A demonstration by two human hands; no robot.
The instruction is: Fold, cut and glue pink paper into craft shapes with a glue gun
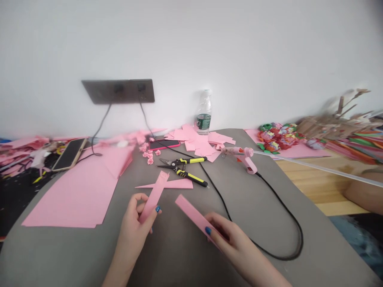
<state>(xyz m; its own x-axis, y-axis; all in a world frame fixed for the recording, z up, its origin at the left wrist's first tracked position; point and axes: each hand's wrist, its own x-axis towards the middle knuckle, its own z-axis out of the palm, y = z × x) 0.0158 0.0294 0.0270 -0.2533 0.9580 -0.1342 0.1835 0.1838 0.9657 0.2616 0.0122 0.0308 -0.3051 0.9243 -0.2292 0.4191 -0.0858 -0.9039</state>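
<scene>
The left hand (131,233) closes on a pink paper strip (154,196) running out toward one o'clock; the right hand (236,245) grips a second pink strip (191,216) reaching toward ten o'clock. Yellow-handled snips (182,170) lie farther off at twelve o'clock.

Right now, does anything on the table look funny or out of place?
Yes: a very long clear glue stick pokes out of the pink glue gun. It runs past the edge of the grey mat and hangs over the wooden surface. It looks odd because it is so long.
</scene>
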